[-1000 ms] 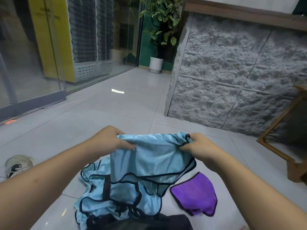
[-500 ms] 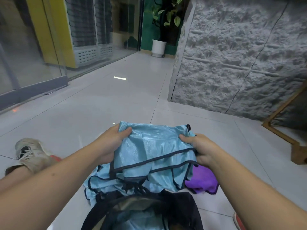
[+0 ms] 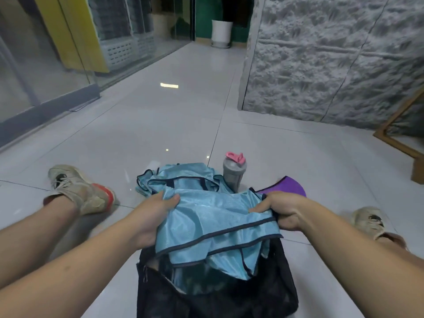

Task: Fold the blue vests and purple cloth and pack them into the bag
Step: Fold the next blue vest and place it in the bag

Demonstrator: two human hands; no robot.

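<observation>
Head view: left hand (image 3: 151, 216) and right hand (image 3: 283, 212) both gripping folded blue vest (image 3: 213, 221) over black bag (image 3: 229, 297).

The person's arms are bare from the lower edge of the view to the left hand (image 3: 153, 216) and the right hand (image 3: 281, 213); no sleeve, watch, ring or bracelet shows on either. Both legs are bare at shin and ankle. Each foot wears a low lace-up trainer of worn, dirty off-white. The left shoe (image 3: 79, 188) has dark laces, a dark patch about the tongue, scuffed grey-beige panels and a red-orange patch at the sole near the toe. The right shoe (image 3: 370, 222) has the same pale upper with dark laces and a dark tongue area; its sole is out of sight.
</observation>
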